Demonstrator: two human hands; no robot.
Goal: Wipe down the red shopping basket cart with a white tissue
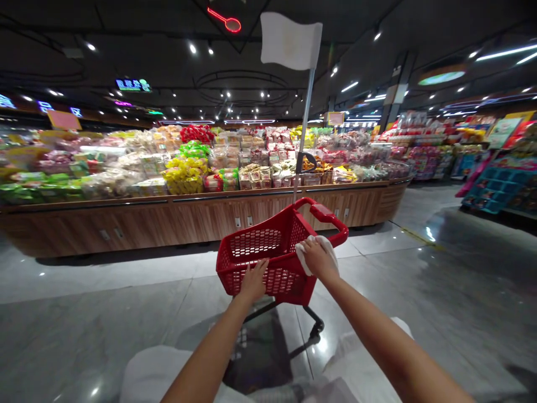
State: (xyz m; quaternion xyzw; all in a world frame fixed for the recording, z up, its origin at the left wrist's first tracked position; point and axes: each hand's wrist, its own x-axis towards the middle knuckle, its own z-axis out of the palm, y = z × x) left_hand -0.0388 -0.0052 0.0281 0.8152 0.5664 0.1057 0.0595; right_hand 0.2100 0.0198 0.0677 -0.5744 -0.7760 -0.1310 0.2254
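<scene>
A small red shopping cart (289, 277) with perforated plastic sides stands in front of me, its red handle (331, 215) at the right. My left hand (254, 280) rests on the near rim of the basket, fingers stretched out and holding nothing. At the basket's handle end, my right hand (316, 256) presses a white cloth (331, 246) against the near corner. A pole (308, 106) with a white flag (290, 42) rises at the cart's far side. The inside of the basket is partly visible between its red walls.
A long wooden display counter (138, 226) heaped with packaged foods runs behind the cart. Grey polished floor (104, 313) surrounds it. Blue shelving (499, 184) and more stacked goods stand at the right.
</scene>
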